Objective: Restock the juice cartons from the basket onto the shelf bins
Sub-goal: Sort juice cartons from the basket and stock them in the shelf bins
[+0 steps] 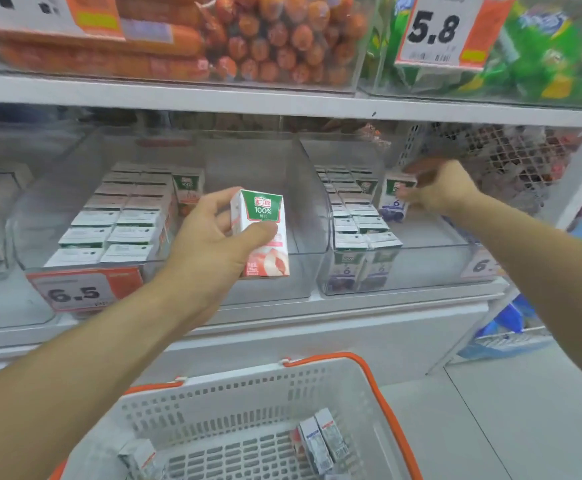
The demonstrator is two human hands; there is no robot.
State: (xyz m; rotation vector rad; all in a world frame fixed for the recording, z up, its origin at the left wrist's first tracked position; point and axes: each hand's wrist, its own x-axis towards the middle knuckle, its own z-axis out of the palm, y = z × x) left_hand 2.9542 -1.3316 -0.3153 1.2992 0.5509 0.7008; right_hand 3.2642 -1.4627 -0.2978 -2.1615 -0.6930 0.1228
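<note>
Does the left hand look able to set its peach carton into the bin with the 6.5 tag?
Probably yes. The left hand holds the peach carton just in front of the clear bin, whose right half looks empty and open on top. The right hand is busy at the neighbouring bin, not in the way.

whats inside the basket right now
A few juice cartons lie in the white basket: two side by side at the right and one at the left. The frame edge cuts off its near part.

Even, bright, diffuse light is being cast with hardly any shadows. The shelf [282,102] is being bowed by wide-angle distortion, the right hand [438,188] smeared by blur, and the bins [310,188] hazed by soft glare.
</note>
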